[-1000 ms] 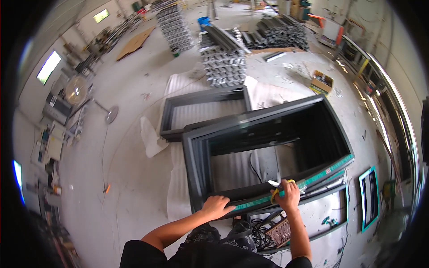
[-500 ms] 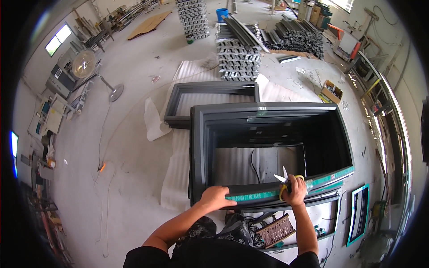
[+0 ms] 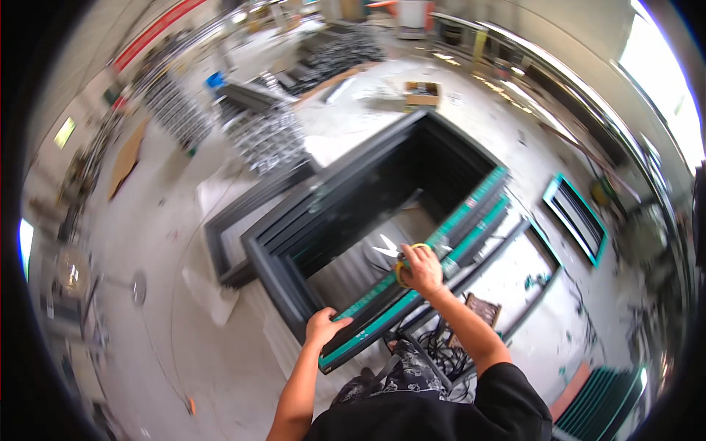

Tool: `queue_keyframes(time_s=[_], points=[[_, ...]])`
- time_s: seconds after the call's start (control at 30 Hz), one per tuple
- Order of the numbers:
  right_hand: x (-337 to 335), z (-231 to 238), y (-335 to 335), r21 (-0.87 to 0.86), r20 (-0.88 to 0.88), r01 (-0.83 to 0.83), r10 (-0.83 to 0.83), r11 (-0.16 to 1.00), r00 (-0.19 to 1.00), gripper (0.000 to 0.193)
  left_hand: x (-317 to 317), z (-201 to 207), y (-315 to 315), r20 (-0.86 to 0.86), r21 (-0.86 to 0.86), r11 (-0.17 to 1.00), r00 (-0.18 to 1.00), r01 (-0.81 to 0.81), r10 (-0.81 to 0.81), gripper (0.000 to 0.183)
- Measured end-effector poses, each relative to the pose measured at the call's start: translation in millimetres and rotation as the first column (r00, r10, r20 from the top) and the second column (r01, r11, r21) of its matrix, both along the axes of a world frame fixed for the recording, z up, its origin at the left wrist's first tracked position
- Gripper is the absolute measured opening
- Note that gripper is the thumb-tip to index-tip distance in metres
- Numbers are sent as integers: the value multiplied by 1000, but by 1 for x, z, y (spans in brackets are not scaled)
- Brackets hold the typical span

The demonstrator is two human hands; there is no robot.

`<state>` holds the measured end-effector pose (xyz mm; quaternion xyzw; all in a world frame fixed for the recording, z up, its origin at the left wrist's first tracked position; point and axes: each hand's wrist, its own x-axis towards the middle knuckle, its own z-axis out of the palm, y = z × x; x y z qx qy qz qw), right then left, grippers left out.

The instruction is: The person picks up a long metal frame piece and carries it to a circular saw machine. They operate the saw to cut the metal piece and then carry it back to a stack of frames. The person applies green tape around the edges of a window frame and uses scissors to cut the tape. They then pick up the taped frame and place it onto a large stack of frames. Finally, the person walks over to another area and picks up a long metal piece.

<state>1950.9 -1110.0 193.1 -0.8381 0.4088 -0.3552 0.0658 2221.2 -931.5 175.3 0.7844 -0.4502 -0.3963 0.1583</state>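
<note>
A stack of dark grey rectangular frames (image 3: pixel 273 295) stands in front of me, with printed green tape (image 3: pixel 471 209) along its near rim. My left hand (image 3: pixel 321 328) is closed over that rim by the near left corner, its thumb lying toward the tape. Farther right along the same rim, my right hand (image 3: pixel 424 270) holds a pair of scissors (image 3: pixel 403 273) with yellow handles. Their blades are spread and point left over the hollow of the stack. A second green-taped bar (image 3: pixel 382 320) runs just below the rim, on my side.
A smaller dark frame (image 3: pixel 220 246) lies beyond the stack on the left. Metal profiles (image 3: pixel 268 128) are piled behind it. Near my right are another frame on the floor (image 3: pixel 543 246), a brown slatted piece (image 3: pixel 482 312), black cables and a green-edged frame (image 3: pixel 577 220). A cardboard box (image 3: pixel 422 93) sits at the back.
My view has swung to the right, so the stack now appears slanted and some of the picture is blurred. Both hands stay at the near rim, and the scissors remain in my right hand.
</note>
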Motion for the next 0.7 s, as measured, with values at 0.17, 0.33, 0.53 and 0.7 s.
queue_keyframes(time_s=[0.17,0.33,0.53,0.7], points=[[-26,-1,120,213,244,259,-308,942,920,55,-5,-2,2,18,-97,995,1000,24,-22,55],[-72,-58,281,335,63,523,-573,784,817,49,4,-23,2,60,-163,981,993,107,-98,63],[-134,-95,489,441,-179,805,-840,396,512,45,23,-33,-3,-19,-199,973,992,120,-126,59],[-178,-124,619,573,-283,805,-959,-152,20,43,49,-69,-43,-293,-250,963,940,101,-175,36]])
